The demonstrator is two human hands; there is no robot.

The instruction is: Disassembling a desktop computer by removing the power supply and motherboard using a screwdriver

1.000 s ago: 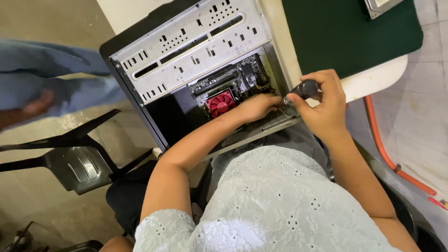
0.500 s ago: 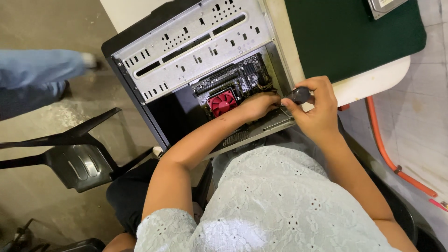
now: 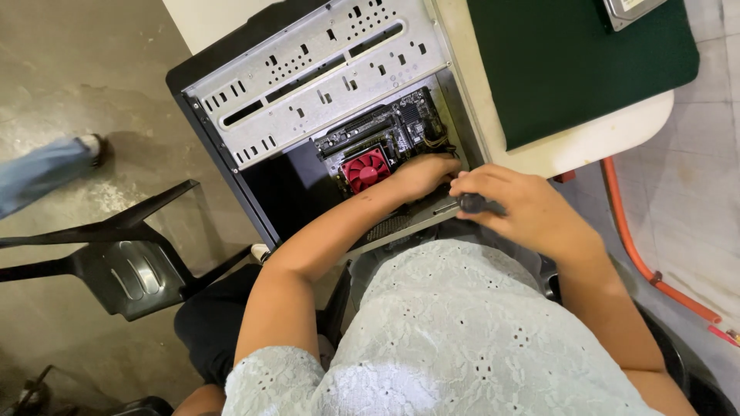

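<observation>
Lower now, my right hand (image 3: pixel 532 212) fists the stiff screwdriver (image 3: pixel 469 204) by its handle; left hand (image 3: pixel 420 176), grip hidden, touches the fragile board (image 3: pixel 385 135).

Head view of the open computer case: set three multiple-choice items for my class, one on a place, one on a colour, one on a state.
1. Where is the left hand?
A. inside the open computer case
B. on the green mat
C. on the black chair

2. What colour is the cooling fan?
A. blue
B. red
C. white

3. What is the right hand doing?
A. lying open and flat
B. gripping a screwdriver
C. holding a cup

Answers:
1 A: the forearm reaches into the case, the hand beside the fan.
2 B: the round fan on the board is red.
3 B: the fingers wrap the dark handle, the shaft pointing into the case.
</observation>
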